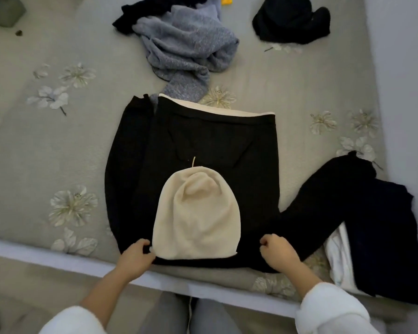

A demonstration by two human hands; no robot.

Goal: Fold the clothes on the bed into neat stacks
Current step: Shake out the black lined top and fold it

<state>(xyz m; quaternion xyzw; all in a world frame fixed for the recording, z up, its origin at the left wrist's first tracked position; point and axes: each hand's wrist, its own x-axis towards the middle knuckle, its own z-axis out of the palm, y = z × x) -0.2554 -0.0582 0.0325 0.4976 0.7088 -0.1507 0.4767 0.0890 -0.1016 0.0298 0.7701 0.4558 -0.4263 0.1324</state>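
The black hooded sweatshirt with cream lining [203, 145] lies flat at the near edge of the grey flower-printed bed [58, 145], its cream hood [196, 218] laid over its back. The left grip [136, 257] pinches the black fabric just left of the hood; the right grip [279, 253] clenches the fabric just right of it. A crumpled blue-grey knit garment [186, 44] lies farther back on the bed.

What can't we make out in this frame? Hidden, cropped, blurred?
Head view only.
1. Orange item: cropped by the top edge, unidentifiable.
2. White garment: mostly buried under the dark pile, type unclear.
3. Right hand: fingertips curl beneath it, so a grip on the black hoodie is unconfirmed.
4. Green object: cropped by the top-left corner.
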